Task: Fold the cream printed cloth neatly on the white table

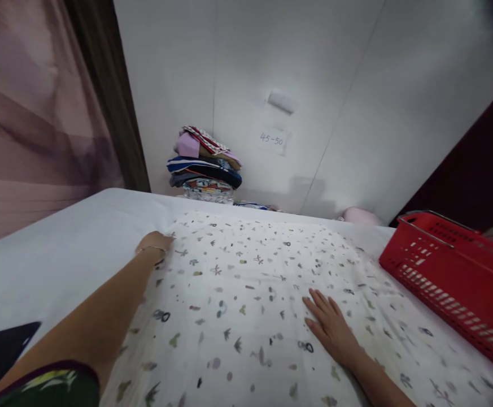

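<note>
A white cloth [246,294] printed with small plants and shapes lies spread over the white-covered table [81,249], with slight creases on its right side. My left hand [156,241], a thin bracelet at its wrist, is at the cloth's far left edge. Its fingers look curled in on that edge, though the fingertips are hidden. Flat on the right half of the cloth rests my right hand [331,328], fingers stretched out and a little apart, holding nothing.
A red plastic basket [453,277] stands on the right. Folded fabrics [206,161] are stacked against the back wall, left of a paper label [273,139] reading 45-50. A dark flat object [3,353] lies at the near left; a pink curtain [38,113] hangs beyond.
</note>
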`<state>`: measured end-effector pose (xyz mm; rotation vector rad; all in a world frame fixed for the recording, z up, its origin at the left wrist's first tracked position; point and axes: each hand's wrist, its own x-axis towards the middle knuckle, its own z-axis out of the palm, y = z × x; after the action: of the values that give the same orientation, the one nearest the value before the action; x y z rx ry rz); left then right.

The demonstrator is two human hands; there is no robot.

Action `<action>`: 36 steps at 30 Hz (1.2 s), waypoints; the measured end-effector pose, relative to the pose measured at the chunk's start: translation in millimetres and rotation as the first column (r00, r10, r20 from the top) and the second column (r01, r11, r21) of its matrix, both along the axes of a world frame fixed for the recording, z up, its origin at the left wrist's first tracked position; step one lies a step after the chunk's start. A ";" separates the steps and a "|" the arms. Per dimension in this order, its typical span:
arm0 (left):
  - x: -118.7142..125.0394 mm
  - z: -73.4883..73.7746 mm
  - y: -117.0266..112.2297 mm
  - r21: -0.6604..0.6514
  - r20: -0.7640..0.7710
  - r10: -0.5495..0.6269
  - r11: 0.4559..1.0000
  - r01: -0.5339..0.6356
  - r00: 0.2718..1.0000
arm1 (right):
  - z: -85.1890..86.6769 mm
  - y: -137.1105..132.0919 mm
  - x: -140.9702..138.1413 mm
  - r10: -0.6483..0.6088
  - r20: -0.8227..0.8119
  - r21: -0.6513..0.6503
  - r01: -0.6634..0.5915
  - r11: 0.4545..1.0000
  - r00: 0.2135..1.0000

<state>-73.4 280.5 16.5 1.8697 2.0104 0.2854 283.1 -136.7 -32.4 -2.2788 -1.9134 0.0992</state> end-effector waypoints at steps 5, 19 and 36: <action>4.3 8.6 -11.7 0.311 0.084 -0.083 0.949 0.053 0.993 | 1.7 -0.4 -0.4 0.002 -0.006 0.012 -0.002 1.000 1.000; -2.4 -13.9 -229.7 0.370 -0.243 -0.935 0.157 0.916 0.259 | 4.6 3.3 4.3 -0.071 -0.202 0.045 0.081 0.996 0.977; 42.8 -1.2 -242.7 0.123 -0.034 -0.754 0.648 0.751 0.656 | 36.5 55.1 -105.1 0.001 -0.297 -0.038 -0.013 0.999 0.955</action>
<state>-30.6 37.8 15.2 2.5756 1.0324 0.1848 178.0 -81.6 4.2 -2.1352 -1.7774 0.4578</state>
